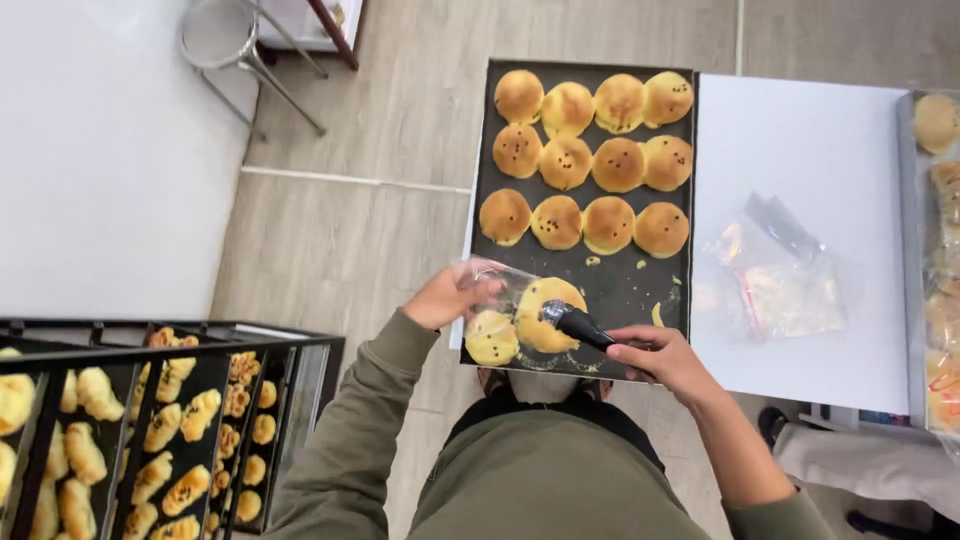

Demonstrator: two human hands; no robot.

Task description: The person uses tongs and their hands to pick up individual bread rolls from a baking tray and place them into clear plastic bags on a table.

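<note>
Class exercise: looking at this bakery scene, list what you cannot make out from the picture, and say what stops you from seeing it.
- Head view: the clear bag in the left hand is glare-blurred; its opening is unclear.
- Tongs in the right hand: the tips are hidden by the bun.
- Right-hand tray: cut off by the frame edge, its contents blurred under plastic.
- Rack: lower shelves cut off.

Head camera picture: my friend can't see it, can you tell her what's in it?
A person's left hand holds a clear bag open while the right hand uses black tongs to lift a round golden bun toward it. Below lies a dark baking tray of buns beside a white table.
</note>
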